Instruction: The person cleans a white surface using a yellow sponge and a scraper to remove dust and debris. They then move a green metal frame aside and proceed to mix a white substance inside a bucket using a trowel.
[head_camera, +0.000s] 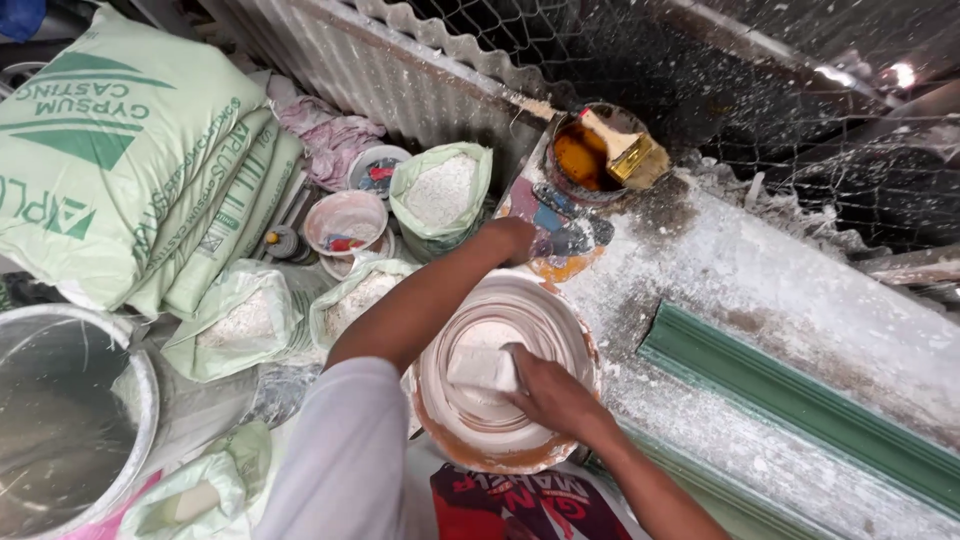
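Seen from above, far left: a metal bucket (65, 410) of water, with pale green sacks (120, 150) stacked behind it and open bags of white powder (438, 190) nearby. In the middle, a round mixing bowl (505, 375) coated in white plaster sits at the edge of a powder-dusted surface (770, 290). The left hand (515, 240) is closed over the bowl's far rim, steadying it. The right hand (550, 395) is closed around a flat scraper (482, 368) — pressed into the wet white mix inside. Good stirring here probably means keeping the rim braced and the blade flat against the bowl wall. Further right stand a tin with a brush (620, 148) and a long green moulding (800, 405).
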